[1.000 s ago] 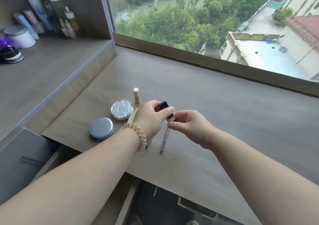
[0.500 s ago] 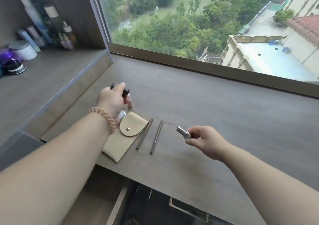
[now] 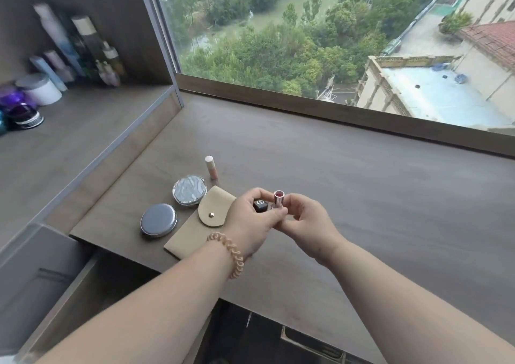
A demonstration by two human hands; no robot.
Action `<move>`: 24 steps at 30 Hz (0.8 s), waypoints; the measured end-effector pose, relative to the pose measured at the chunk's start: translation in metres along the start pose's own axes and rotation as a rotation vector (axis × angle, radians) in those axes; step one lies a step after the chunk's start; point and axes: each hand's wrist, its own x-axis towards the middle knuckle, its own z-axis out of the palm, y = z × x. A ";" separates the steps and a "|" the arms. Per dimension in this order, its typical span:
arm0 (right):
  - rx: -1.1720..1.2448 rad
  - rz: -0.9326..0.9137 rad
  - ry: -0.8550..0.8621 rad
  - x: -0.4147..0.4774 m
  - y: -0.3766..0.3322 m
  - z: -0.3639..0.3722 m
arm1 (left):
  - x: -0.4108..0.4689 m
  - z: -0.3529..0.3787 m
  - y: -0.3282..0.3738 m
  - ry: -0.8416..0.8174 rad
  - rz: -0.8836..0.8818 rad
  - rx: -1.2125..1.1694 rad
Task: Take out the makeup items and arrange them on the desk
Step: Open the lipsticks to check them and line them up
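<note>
Both hands meet just above the desk [image 3: 376,202], near its front left part. The left hand [image 3: 249,224] curls its fingers round a small black cap [image 3: 260,205]. The right hand [image 3: 308,225] pinches an open lipstick [image 3: 279,198] upright, red showing at its top, just beside the cap. Under the left hand lies a beige pouch [image 3: 192,236], flap snapped. Left of it lie two round compacts, one patterned [image 3: 189,190] and one plain [image 3: 158,220], and behind them stands a small pale tube [image 3: 209,167].
</note>
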 end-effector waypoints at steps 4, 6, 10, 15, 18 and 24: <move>-0.147 0.004 0.022 -0.006 0.019 0.004 | 0.002 0.002 -0.024 -0.001 -0.006 0.045; -0.275 -0.004 0.037 -0.007 0.028 0.000 | 0.001 0.005 -0.037 -0.036 -0.025 0.019; -0.501 0.030 0.178 -0.001 0.042 -0.011 | 0.009 0.011 -0.057 0.028 -0.118 0.221; -0.673 0.076 0.283 0.012 0.064 -0.026 | 0.020 0.027 -0.070 0.066 0.006 0.639; -0.755 0.084 0.308 0.013 0.072 -0.029 | 0.023 0.036 -0.078 0.085 0.097 0.689; -0.785 0.099 0.320 0.015 0.079 -0.030 | 0.022 0.051 -0.087 0.018 0.090 0.548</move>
